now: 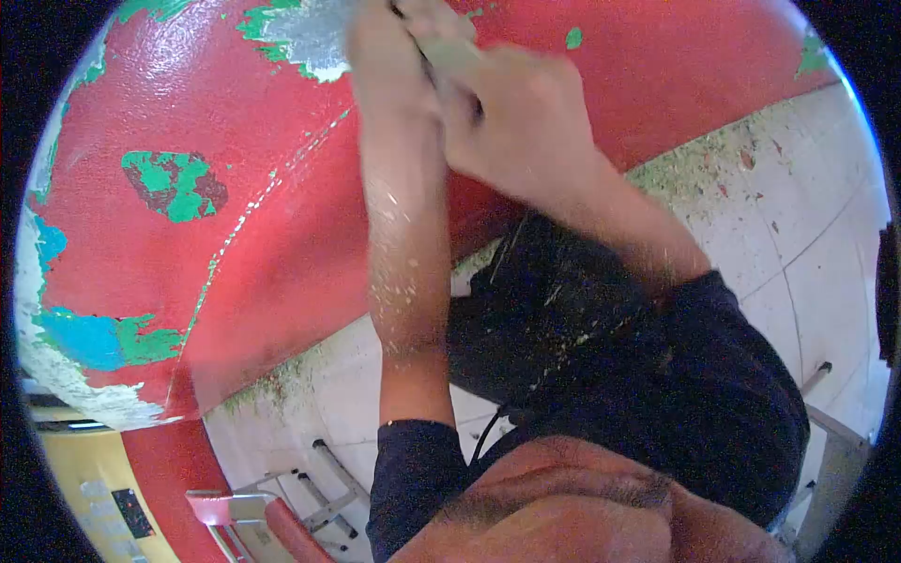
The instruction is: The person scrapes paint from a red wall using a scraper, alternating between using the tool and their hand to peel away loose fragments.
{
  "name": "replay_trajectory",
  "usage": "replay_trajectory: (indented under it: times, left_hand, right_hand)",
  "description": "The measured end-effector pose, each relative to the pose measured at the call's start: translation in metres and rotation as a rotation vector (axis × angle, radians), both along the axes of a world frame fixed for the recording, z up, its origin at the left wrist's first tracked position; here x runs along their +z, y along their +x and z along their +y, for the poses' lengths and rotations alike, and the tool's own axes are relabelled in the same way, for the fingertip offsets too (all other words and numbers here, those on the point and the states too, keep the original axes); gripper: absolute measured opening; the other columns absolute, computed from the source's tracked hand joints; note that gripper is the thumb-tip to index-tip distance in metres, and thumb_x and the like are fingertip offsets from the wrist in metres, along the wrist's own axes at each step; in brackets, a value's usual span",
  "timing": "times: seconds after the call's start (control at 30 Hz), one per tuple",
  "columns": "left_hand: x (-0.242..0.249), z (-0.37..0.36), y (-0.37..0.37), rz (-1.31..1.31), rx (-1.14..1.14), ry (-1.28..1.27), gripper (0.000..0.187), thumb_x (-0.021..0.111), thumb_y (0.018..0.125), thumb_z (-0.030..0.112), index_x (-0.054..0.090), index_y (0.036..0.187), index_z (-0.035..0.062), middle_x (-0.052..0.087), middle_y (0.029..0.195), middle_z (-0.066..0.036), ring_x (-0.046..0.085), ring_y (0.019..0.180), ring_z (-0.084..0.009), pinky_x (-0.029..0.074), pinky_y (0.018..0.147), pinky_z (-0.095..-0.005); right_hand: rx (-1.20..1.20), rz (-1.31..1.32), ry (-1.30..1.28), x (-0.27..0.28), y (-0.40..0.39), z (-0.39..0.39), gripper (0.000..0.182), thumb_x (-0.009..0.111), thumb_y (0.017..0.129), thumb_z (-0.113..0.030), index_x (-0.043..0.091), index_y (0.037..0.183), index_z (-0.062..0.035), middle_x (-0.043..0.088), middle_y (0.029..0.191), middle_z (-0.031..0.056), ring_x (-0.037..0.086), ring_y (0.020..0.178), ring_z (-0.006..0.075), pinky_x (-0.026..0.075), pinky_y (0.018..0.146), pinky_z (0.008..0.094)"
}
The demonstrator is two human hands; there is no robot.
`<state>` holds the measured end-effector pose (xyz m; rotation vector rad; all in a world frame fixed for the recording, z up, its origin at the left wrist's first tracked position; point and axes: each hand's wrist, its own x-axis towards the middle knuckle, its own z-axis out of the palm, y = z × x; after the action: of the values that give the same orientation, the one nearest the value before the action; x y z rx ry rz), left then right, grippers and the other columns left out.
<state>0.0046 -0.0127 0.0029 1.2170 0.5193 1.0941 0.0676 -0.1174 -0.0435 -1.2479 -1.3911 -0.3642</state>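
Observation:
My left hand [389, 56] and my right hand [516, 122] are close together at the top of the head view, against a red surface [291, 225] with peeling paint. Both hands are blurred. The right one is closed around something narrow whose shape I cannot make out. Fingers of the left one are closed at its upper end, largely hidden. Pale flakes cling to my left forearm [408, 253] and dark clothes [563, 347]. A grey-white bare patch [314, 33] lies just left of my hands.
Green patches [178, 185] and a blue patch [84, 338] show on the red surface. Paint chips are scattered on the pale tiled floor [751, 235]. A red chair [291, 530] and metal legs [328, 507] stand at lower left, a metal frame [835, 427] at lower right.

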Motion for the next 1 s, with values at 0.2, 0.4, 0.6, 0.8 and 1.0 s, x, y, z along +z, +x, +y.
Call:
replay_trajectory:
  times: [0.2, 0.4, 0.6, 0.8, 1.0]
  left_hand:
    - [-0.001, -0.006, 0.003, -0.118, -0.029, 0.035, 0.033, 0.046, 0.106, 0.041, 0.055, 0.083, 0.0185, 0.046, 0.058, 0.009, 0.042, 0.045, -0.0045, 0.037, 0.041, -0.0212]
    - [0.023, 0.007, 0.005, -0.279, -0.096, -0.087, 0.033, 0.045, 0.106, 0.041, 0.058, 0.088, 0.0157, 0.046, 0.059, 0.008, 0.042, 0.046, -0.0053, 0.040, 0.044, -0.0220]
    - [0.008, -0.003, 0.011, -0.214, 0.015, -0.033, 0.034, 0.044, 0.106, 0.041, 0.057, 0.089, 0.0146, 0.046, 0.060, 0.007, 0.043, 0.046, -0.0083, 0.042, 0.045, -0.0252]
    - [0.011, -0.002, 0.014, -0.244, 0.077, 0.029, 0.038, 0.043, 0.106, 0.042, 0.054, 0.081, 0.0159, 0.043, 0.059, 0.007, 0.042, 0.046, -0.0101, 0.040, 0.046, -0.0282]
    - [-0.003, -0.009, 0.017, -0.157, 0.098, -0.117, 0.038, 0.039, 0.108, 0.040, 0.055, 0.084, 0.0152, 0.042, 0.059, 0.006, 0.039, 0.045, -0.0094, 0.039, 0.046, -0.0262]
  right_hand:
    - [0.055, 0.031, 0.013, 0.002, 0.002, 0.004, 0.020, 0.067, 0.081, -0.020, 0.070, 0.098, -0.0107, 0.060, 0.066, 0.0170, 0.064, 0.061, 0.0359, 0.051, 0.056, 0.0443]
    - [-0.002, -0.049, 0.141, 0.019, 0.006, 0.026, 0.020, 0.064, 0.083, -0.018, 0.072, 0.100, -0.0107, 0.063, 0.069, 0.0185, 0.067, 0.066, 0.0365, 0.052, 0.058, 0.0433]
    - [0.005, 0.010, 0.005, 0.010, 0.005, 0.011, 0.020, 0.062, 0.084, -0.018, 0.070, 0.100, -0.0112, 0.065, 0.073, 0.0188, 0.068, 0.068, 0.0374, 0.054, 0.061, 0.0449]
    - [-0.015, 0.034, 0.024, 0.005, 0.002, 0.012, 0.024, 0.062, 0.085, -0.015, 0.072, 0.108, -0.0118, 0.066, 0.076, 0.0198, 0.069, 0.074, 0.0368, 0.055, 0.064, 0.0407]
    - [0.085, 0.044, -0.035, 0.002, 0.013, 0.010, 0.027, 0.062, 0.089, -0.015, 0.071, 0.114, -0.0100, 0.068, 0.084, 0.0212, 0.071, 0.080, 0.0349, 0.056, 0.068, 0.0377]
